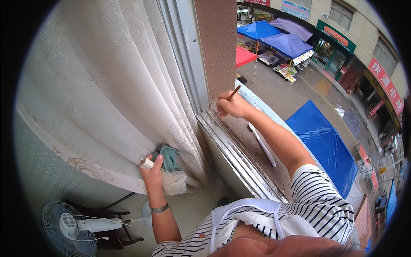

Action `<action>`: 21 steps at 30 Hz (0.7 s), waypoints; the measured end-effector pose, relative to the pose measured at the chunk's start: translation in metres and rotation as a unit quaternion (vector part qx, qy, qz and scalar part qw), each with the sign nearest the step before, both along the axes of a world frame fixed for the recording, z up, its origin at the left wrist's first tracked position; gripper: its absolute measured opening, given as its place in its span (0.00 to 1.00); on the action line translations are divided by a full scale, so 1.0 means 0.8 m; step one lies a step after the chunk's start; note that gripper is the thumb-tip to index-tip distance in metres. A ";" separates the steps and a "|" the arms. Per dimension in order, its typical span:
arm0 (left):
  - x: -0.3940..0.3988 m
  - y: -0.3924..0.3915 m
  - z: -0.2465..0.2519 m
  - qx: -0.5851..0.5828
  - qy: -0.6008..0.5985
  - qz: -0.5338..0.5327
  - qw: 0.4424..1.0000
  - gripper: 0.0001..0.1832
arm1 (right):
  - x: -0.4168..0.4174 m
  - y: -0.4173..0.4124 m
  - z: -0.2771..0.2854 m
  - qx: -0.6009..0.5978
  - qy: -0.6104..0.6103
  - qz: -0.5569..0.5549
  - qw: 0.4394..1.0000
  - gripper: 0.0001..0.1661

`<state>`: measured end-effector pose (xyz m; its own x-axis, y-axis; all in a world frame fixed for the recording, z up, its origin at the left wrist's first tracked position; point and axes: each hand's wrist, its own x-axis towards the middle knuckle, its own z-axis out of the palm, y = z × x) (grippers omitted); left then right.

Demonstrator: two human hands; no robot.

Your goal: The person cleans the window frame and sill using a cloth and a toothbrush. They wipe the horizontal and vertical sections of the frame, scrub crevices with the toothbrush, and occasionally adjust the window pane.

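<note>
My right hand (233, 105) reaches over the sill and grips a thin stick-like tool with a brown handle (236, 91). The tool's lower end points down at the corner where the window track (237, 157) meets the frame; my fingers partly hide that end. A white toothbrush (262, 145) lies on the dirty outer sill (249, 135), under my right forearm. In front of the curtain, my left hand (153, 172) holds a bunched green cloth (170, 157) and a short white piece (147, 163) I cannot identify. A crumpled translucent plastic bag (174, 182) hangs beside that hand.
A pale patterned curtain (112, 80) hangs at the left. The window's side frame (189, 54) and a brown wall (215, 45) rise beyond the sill. A pedestal fan (69, 225) stands by a dark chair (110, 242). Outside, far below, are a street and blue canopies (321, 144).
</note>
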<state>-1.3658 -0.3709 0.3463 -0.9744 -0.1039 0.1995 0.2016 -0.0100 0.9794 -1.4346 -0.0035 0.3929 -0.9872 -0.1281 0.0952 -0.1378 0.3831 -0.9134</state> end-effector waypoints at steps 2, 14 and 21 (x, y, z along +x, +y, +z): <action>-0.001 0.009 0.005 -0.001 -0.001 0.000 1.000 0.13 | -0.009 -0.009 -0.014 -0.103 0.044 -0.028 0.993 0.14; 0.002 0.032 0.020 0.006 0.002 0.003 1.000 0.12 | -0.008 -0.011 -0.044 -0.232 -0.082 -0.111 0.963 0.15; -0.005 0.028 0.013 -0.008 0.009 -0.027 1.000 0.12 | -0.016 -0.027 -0.074 -0.320 0.005 -0.146 0.936 0.14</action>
